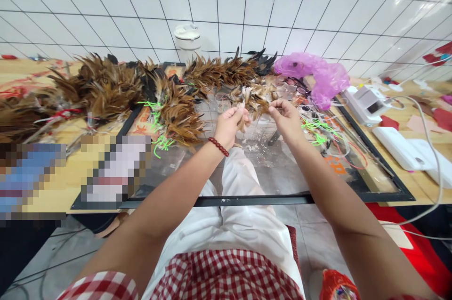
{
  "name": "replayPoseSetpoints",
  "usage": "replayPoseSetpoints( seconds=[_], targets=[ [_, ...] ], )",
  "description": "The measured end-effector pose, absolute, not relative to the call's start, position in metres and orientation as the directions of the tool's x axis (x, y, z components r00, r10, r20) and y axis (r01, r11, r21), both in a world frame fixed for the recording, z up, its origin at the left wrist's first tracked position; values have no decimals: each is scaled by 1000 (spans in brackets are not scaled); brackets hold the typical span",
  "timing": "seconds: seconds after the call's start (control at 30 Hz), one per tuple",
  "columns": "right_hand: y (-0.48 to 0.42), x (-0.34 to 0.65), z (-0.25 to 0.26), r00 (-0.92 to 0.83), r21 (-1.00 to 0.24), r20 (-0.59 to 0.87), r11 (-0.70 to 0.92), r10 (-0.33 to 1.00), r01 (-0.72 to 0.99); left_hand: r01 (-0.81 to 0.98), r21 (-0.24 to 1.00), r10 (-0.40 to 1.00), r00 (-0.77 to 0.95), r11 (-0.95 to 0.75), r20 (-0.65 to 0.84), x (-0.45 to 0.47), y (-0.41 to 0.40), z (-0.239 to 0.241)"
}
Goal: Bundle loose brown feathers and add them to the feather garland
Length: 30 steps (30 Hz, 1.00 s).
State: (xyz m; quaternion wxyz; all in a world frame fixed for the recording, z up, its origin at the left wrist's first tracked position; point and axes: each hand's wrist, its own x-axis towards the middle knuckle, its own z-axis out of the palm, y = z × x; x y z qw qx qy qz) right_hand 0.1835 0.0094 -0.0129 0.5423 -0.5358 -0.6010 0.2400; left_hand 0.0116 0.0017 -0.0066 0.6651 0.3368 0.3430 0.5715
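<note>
My left hand point(229, 126), with a dark red bead bracelet point(219, 147) on its wrist, is closed in a pinch on a small tuft of pale brown feathers point(241, 125). To its right, my right hand point(286, 120) has thumb and fingertips together at the edge of the loose brown feathers point(259, 97). What it pinches is small and partly hidden, but looks like a feather. Both hands are just above a glass panel in a black frame point(247, 200). White feather scraps point(259, 149) are scattered on the glass below them.
Bunches of brown feathers point(181, 116) with green ties lie left, and a long feather strip point(222, 71) behind. A purple plastic bag point(314, 74), green strings point(319, 130), a power strip point(365, 107) and white cables are at right. A white lidded cup point(188, 41) stands by the tiled wall.
</note>
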Motion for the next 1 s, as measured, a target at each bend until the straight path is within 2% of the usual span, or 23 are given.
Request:
replayPoseSetpoints(
  seconds=[0.1,0.17,0.23,0.33,0.5,0.63,0.83,1.0],
  targets=[
    [3,180,-8,0,-701,611,541,792,464,-403,914,992,128,43,11,15,-1,-9],
    [-3,176,-3,-150,-569,687,655,711,498,-346,938,987,154,20,36,16,-3,-9],
    [-8,172,0,-277,-484,698,720,660,498,-319,948,985,164,10,45,17,-5,-9],
    [-9,171,0,-376,-443,674,755,636,484,-300,954,986,157,-3,52,16,-6,-9],
    [-6,176,-2,-318,-487,659,709,681,510,-347,938,990,128,-15,64,16,-4,-7],
    [-7,174,0,-300,-547,602,656,740,520,-388,921,996,89,31,4,13,-1,-6],
    [-4,168,-4,-117,-738,553,551,825,390,-274,958,984,177,83,-35,12,-1,-10],
    [-3,172,-3,-223,-764,506,553,833,333,-305,948,953,303,96,1,14,-6,-8]
  ],
)
